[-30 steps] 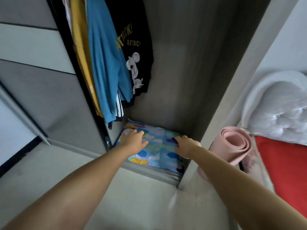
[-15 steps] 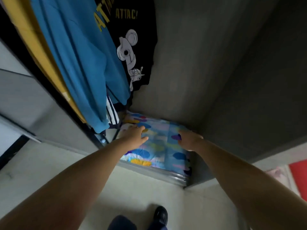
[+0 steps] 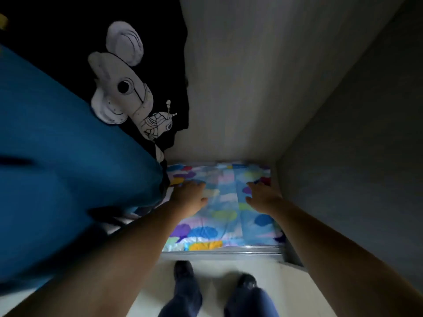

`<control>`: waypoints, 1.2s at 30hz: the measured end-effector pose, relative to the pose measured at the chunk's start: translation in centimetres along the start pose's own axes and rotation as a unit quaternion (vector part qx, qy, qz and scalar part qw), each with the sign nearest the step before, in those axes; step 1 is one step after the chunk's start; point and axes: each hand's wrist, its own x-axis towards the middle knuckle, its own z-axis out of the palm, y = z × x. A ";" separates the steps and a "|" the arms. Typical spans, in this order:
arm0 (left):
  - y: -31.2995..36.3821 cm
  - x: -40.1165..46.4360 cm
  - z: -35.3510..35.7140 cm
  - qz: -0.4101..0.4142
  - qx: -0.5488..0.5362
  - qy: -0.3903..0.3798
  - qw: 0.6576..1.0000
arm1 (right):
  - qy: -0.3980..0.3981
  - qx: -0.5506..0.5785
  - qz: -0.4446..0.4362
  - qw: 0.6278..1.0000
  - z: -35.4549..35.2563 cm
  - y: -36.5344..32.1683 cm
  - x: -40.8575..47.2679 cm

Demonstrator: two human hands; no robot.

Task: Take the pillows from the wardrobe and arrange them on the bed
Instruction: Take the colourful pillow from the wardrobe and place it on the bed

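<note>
Colourful pillows (image 3: 219, 207) are stacked flat on the wardrobe (image 3: 251, 88) floor, long axis left-right; each released grip, left hand (image 3: 190, 197) and right hand (image 3: 263, 197), is laid flat on top, equally near.

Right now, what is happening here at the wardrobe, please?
A person is bent over the open wardrobe and reaches down to its floor. Both hands lie on a colourful patterned pillow: the left hand near its left side, the right hand near its right side, by the wall. The fingers look spread on top; no firm grip shows yet. The pillow is not lifted. A blue garment and a black printed shirt hang at the left.
</note>
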 end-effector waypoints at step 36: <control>-13.9 39.0 37.9 0.037 -0.032 -0.038 0.998 | -0.048 -0.105 -0.076 0.990 23.7 4.9 45.7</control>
